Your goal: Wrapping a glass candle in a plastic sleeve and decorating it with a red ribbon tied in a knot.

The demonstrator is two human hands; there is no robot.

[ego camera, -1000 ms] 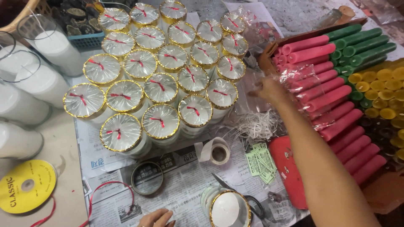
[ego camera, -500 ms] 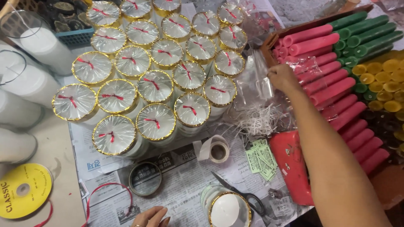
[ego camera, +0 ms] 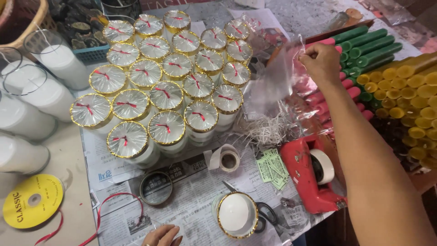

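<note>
My right hand [ego camera: 321, 61] pinches the top edge of a clear plastic sheet [ego camera: 273, 84] and holds it up above the table, between the wrapped candles and the pink candles [ego camera: 353, 93]. My left hand [ego camera: 164, 236] rests at the bottom edge on the newspaper, its fingers curled, next to a red ribbon [ego camera: 119, 210]; whether it holds anything is hidden. A gold-rimmed white candle in a glass [ego camera: 236, 214] stands unwrapped near the front. Behind it stands a cluster of several wrapped glass candles [ego camera: 166, 89] with gold rims and red ties.
Box of pink, green [ego camera: 368, 48] and yellow candles [ego camera: 409, 95] at right. Red tape dispenser [ego camera: 312, 175], scissors [ego camera: 261, 212], label roll [ego camera: 227, 160], green tickets [ego camera: 271, 167], tape ring [ego camera: 156, 187], yellow ribbon spool [ego camera: 33, 200], plain white glass candles [ego camera: 38, 98] at left.
My right hand has risen from beside the pink candles and lifted a clear plastic sheet into the air. The tape dispenser now shows in full. My left hand stays put.
</note>
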